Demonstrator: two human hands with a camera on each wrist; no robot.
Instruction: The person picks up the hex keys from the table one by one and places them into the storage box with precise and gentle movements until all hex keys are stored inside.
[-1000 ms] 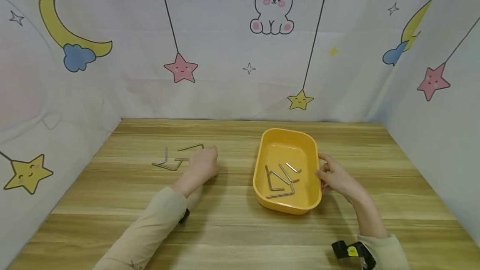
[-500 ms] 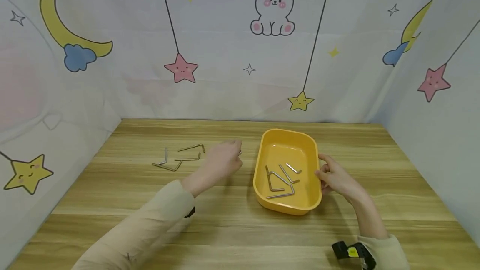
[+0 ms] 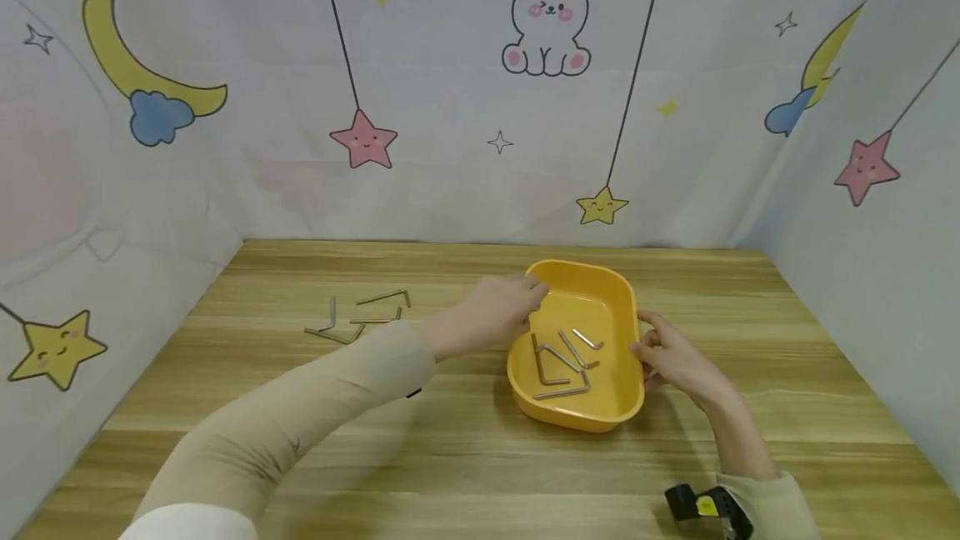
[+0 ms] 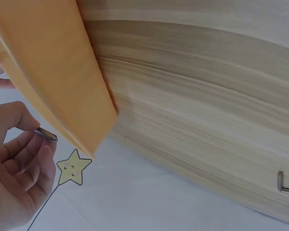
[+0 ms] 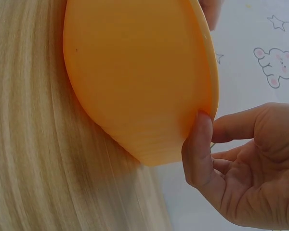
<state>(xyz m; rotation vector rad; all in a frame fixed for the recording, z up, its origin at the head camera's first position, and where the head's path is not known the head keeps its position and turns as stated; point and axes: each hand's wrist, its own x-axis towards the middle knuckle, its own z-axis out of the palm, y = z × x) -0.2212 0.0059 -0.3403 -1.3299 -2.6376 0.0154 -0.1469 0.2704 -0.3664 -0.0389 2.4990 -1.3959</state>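
My left hand point(image 3: 495, 313) is over the left rim of a yellow plastic tray point(image 3: 573, 423) in the head view. Between its thumb and fingers it pinches a hex key point(image 4: 47, 134); only a short dark metal piece shows in the left wrist view. On the tray's other side my right hand point(image 3: 675, 357) grips the right wall, thumb and fingers on either side of the rim, as the right wrist view point(image 5: 250, 163) confirms. Several L-shaped hex keys point(image 3: 564, 394) lie on the tray's floor, toward its near half.
Several more hex keys point(image 3: 335, 336) lie on the wooden table point(image 3: 465, 473) left of the tray, one silvery and the others brassy. A white printed cloth point(image 3: 450, 190) stands behind the table and at both sides.
My left hand has moved right, from the loose hex keys on the table to the tray's left rim, carrying a hex key. The right hand and the tray have stayed put.
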